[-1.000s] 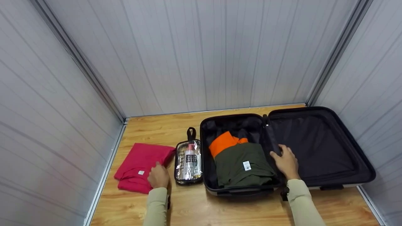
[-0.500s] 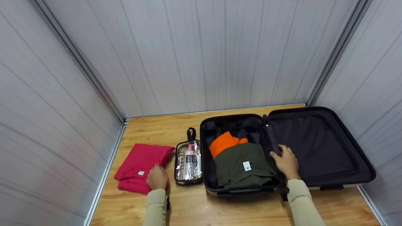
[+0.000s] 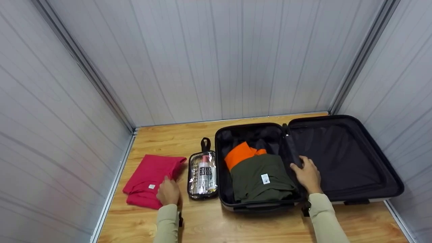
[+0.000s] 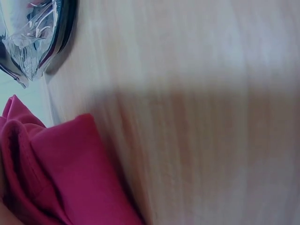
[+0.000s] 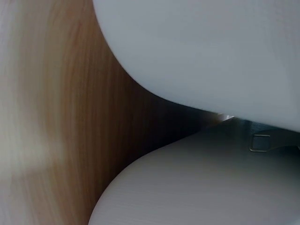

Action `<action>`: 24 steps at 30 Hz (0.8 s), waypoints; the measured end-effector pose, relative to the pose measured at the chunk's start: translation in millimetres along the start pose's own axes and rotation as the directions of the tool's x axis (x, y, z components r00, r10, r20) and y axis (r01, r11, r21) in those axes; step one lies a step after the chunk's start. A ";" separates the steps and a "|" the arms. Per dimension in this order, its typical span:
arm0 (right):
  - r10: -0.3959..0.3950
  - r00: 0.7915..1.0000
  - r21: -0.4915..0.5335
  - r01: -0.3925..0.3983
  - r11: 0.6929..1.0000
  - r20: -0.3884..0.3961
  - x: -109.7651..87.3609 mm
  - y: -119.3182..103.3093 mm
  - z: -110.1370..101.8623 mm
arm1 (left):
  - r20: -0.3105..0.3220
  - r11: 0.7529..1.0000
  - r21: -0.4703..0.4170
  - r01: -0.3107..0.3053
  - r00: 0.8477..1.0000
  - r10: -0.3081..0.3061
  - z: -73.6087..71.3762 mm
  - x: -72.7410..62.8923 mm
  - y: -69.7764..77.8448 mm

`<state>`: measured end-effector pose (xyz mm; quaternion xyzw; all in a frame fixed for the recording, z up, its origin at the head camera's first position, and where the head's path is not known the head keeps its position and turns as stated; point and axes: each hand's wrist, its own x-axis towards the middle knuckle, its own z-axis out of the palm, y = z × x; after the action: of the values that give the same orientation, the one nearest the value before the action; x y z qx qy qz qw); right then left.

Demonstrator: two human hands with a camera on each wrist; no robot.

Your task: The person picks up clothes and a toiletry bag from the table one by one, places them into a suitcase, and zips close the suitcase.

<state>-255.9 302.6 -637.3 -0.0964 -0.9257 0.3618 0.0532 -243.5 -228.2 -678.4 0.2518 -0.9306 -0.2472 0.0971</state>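
Note:
A folded red garment [image 3: 153, 173] with a small white label lies on the floor at the left. My left hand [image 3: 168, 191] is at its right edge, fingers curled, pinching the cloth; in the left wrist view the garment's folds [image 4: 79, 164] bunch beside the hand. My right hand [image 3: 307, 173] grips the middle ridge of the open suitcase [image 3: 221, 189], thumb on one side and fingers on the other. Inside its left half lie a dark green folded garment [image 3: 260, 184] and an orange one [image 3: 239, 153] partly beneath it. The right wrist view shows the suitcase's pale outer shells [image 5: 197, 51].
A clear toiletry pouch [image 3: 194, 182] with a black rim and strap stands between the red garment and the suitcase, bottles inside. The suitcase's dark-lined right half [image 3: 341, 155] lies flat. Grey panel walls [image 3: 229, 67] enclose the wooden floor [image 3: 216, 229].
My left hand has shifted slightly left and toward me, and the red garment's right corner has drawn in away from the pouch. My right hand and the suitcase have stayed put.

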 end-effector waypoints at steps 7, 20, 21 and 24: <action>0.001 1.000 -0.004 -0.001 1.000 0.001 1.0 0.6 1.0 | 0.011 0.999 -0.034 0.027 1.000 -0.027 -2.1 -2.5 -1.3; -0.003 1.000 -0.007 0.003 1.000 0.001 0.2 -0.3 1.8 | 0.035 0.992 -0.086 0.089 0.996 -0.086 -4.2 0.0 -2.2; -0.004 1.000 -0.008 0.004 1.000 -0.001 0.2 -0.5 1.8 | 0.036 0.992 -0.088 0.092 0.995 -0.089 -4.2 0.3 -2.4; -0.002 1.000 -0.008 0.002 1.000 -0.004 0.0 -0.5 2.1 | 0.033 0.991 -0.090 0.095 0.995 -0.093 -4.2 0.6 -2.5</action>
<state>-256.4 300.9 -638.5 -0.0963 -0.9271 0.3580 0.0554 -241.7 -232.2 -676.0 0.2870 -0.9068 -0.2974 0.0833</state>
